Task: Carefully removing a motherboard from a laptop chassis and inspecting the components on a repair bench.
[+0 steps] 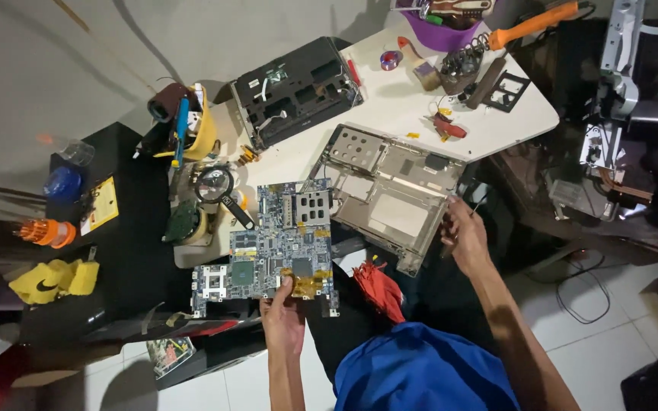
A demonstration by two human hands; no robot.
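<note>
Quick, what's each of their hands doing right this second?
Left hand: closed on the near edge of the blue circuit board.
Right hand: gripping the grey laptop frame at its edge.

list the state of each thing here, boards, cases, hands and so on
circuit board: out of its case, lying flat, gripped at its near edge
left hand: shut on circuit board
right hand: at the grey case's edge, grip unclear
grey case: opened, empty shell
black case: open, gutted
magnifier: lying flat

White table [496,125], black laptop base [297,90], silver chassis frame [390,190], brush [420,67], solder spool [391,59]
</note>
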